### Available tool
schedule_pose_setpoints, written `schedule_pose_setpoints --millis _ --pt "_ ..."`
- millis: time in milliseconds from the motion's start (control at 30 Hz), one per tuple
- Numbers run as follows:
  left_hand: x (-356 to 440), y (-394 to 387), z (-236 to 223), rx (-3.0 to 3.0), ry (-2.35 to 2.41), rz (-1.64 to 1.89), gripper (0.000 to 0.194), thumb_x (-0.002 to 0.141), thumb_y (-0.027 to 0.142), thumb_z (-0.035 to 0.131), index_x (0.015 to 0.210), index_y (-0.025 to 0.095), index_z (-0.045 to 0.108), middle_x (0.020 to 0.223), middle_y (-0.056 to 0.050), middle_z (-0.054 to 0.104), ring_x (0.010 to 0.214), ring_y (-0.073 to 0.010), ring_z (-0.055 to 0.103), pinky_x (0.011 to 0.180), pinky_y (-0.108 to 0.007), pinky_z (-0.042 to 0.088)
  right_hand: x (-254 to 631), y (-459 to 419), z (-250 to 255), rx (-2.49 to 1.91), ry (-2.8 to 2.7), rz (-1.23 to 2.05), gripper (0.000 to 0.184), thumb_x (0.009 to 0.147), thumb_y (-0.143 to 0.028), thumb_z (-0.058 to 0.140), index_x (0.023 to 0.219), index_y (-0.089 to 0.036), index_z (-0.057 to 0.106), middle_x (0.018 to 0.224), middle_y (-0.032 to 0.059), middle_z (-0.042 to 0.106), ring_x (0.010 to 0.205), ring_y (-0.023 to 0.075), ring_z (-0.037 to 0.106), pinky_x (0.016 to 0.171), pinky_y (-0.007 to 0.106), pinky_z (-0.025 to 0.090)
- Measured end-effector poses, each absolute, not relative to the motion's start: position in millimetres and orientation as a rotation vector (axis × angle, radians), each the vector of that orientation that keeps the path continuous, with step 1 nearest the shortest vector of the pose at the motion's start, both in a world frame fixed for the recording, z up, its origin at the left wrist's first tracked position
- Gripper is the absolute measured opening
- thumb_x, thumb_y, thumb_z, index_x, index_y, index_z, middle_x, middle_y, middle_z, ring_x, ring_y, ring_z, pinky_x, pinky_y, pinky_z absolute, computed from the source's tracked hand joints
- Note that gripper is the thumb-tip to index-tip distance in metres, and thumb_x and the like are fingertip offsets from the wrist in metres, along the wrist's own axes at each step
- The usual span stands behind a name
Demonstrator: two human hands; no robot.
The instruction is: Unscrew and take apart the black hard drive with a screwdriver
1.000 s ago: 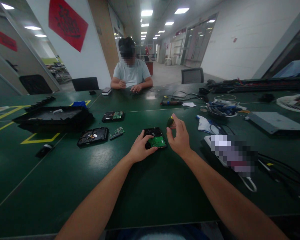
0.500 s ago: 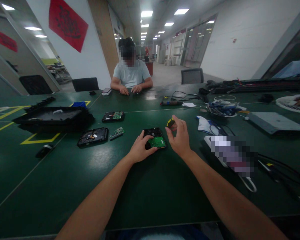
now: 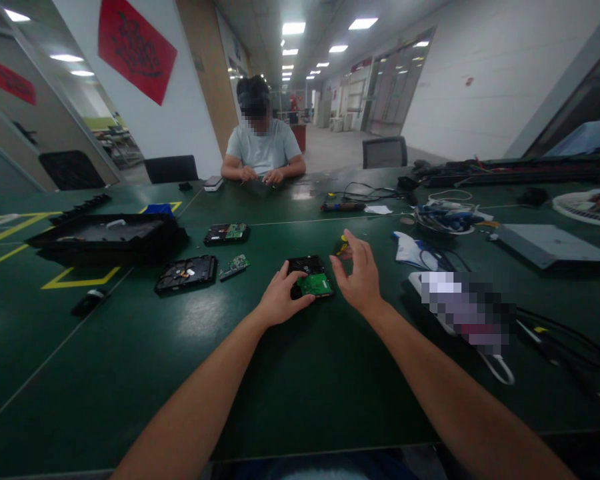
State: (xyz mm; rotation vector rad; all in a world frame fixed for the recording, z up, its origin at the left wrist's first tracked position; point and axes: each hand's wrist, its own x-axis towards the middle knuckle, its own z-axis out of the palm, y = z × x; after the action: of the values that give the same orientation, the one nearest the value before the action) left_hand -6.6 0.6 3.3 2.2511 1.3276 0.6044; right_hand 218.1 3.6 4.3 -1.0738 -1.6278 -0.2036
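My left hand grips a hard drive lying on the green table, its thumb and fingers spanning the case. The drive has a black body and a green circuit board facing up. Just right of it, my right hand pinches a short yellow-and-black screwdriver between thumb and fingers. The fingers cover much of its handle, and I cannot make out its tip. To the left lie a bare circuit board, an opened black drive case and another hard drive.
A black plastic housing stands at the left. On the right are a white power strip, partly blurred, black cables, a bundle of wires and a grey metal box. A person sits across the table.
The screwdriver has turned between my right fingers, its yellow markings shifting. My left hand and the hard drive have stayed put. The person opposite has moved their hands slightly.
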Motion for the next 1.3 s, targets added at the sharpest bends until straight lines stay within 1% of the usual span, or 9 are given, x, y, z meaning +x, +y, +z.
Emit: schedule_pose_setpoints --millis 100,233,533,667,833,933,1033,1133,1300 --pt "-6.2 0.1 4.9 2.252 1.335 0.585 0.061 0.089 0.048 0.075 0.141 0.022 0.060 0.168 -0.020 0.038 0.164 -0.0356 0.018 0.126 -0.056 0.032 217.7 3.3 4.6 -1.076 -1.635 -0.192 0.061 0.102 -0.028 0.053 0.160 -0.026 0.035 0.129 0.0140 0.060 0.097 0.0241 0.067 0.091 0.048 0.063" --pt "-5.7 0.7 5.2 2.260 1.334 0.574 0.062 0.089 0.047 0.075 0.142 0.019 0.060 0.166 -0.022 0.040 0.164 -0.0353 0.017 0.127 -0.054 0.031 217.4 3.2 5.0 -1.073 -1.626 -0.211 0.059 0.101 -0.030 0.057 0.158 -0.026 0.040 0.125 0.0130 0.060 0.095 0.0239 0.065 0.085 0.046 0.064" --pt "-5.6 0.9 3.4 2.250 1.332 0.590 0.061 0.088 0.046 0.076 0.141 0.020 0.060 0.168 -0.020 0.038 0.163 -0.0361 0.019 0.127 -0.055 0.032 218.4 3.8 4.8 -1.068 -1.632 -0.193 0.061 0.100 -0.029 0.056 0.158 -0.026 0.039 0.126 0.0136 0.061 0.095 0.0246 0.065 0.088 0.049 0.063" --pt "-6.0 1.0 3.3 2.242 1.327 0.600 0.061 0.089 0.046 0.076 0.141 0.021 0.061 0.169 -0.020 0.036 0.163 -0.0368 0.017 0.127 -0.055 0.031 217.8 3.8 5.5 -1.065 -1.648 -0.205 0.061 0.101 -0.025 0.052 0.160 -0.027 0.035 0.129 0.0143 0.061 0.101 0.0258 0.066 0.092 0.050 0.063" --pt "-6.5 1.9 2.4 2.254 1.314 0.607 0.060 0.089 0.045 0.076 0.141 0.020 0.061 0.167 -0.020 0.040 0.163 -0.0360 0.017 0.127 -0.054 0.031 217.4 2.9 6.7 -1.056 -1.625 -0.196 0.059 0.099 -0.027 0.058 0.155 -0.025 0.040 0.124 0.0133 0.060 0.093 0.0241 0.065 0.082 0.046 0.065" --pt "-6.4 2.2 1.7 2.247 1.320 0.603 0.061 0.088 0.046 0.076 0.141 0.019 0.061 0.167 -0.021 0.040 0.163 -0.0363 0.017 0.127 -0.054 0.031 217.4 2.3 7.4 -1.053 -1.639 -0.193 0.061 0.100 -0.027 0.058 0.157 -0.025 0.039 0.123 0.0128 0.060 0.093 0.0237 0.065 0.084 0.046 0.064" --pt "-6.5 2.4 0.7 2.232 1.315 0.620 0.060 0.088 0.047 0.077 0.140 0.022 0.062 0.168 -0.019 0.039 0.163 -0.0365 0.018 0.127 -0.055 0.032 217.6 2.2 7.5 -1.055 -1.653 -0.205 0.062 0.101 -0.024 0.054 0.160 -0.026 0.035 0.124 0.0126 0.060 0.095 0.0232 0.066 0.088 0.046 0.064" --pt "-7.1 2.9 -0.6 2.230 1.303 0.645 0.059 0.087 0.048 0.078 0.139 0.025 0.062 0.169 -0.016 0.039 0.163 -0.0362 0.020 0.126 -0.057 0.032 217.9 2.9 7.1 -1.029 -1.635 -0.224 0.060 0.100 -0.023 0.056 0.158 -0.028 0.038 0.120 0.0110 0.060 0.091 0.0223 0.065 0.083 0.044 0.064" --pt "-7.9 4.0 -2.2 2.231 1.303 0.638 0.060 0.087 0.049 0.077 0.139 0.025 0.062 0.168 -0.017 0.040 0.163 -0.0361 0.019 0.126 -0.058 0.032 217.3 3.7 6.7 -1.002 -1.627 -0.220 0.062 0.100 -0.022 0.056 0.159 -0.027 0.037 0.126 0.0126 0.060 0.096 0.0234 0.066 0.085 0.045 0.065"
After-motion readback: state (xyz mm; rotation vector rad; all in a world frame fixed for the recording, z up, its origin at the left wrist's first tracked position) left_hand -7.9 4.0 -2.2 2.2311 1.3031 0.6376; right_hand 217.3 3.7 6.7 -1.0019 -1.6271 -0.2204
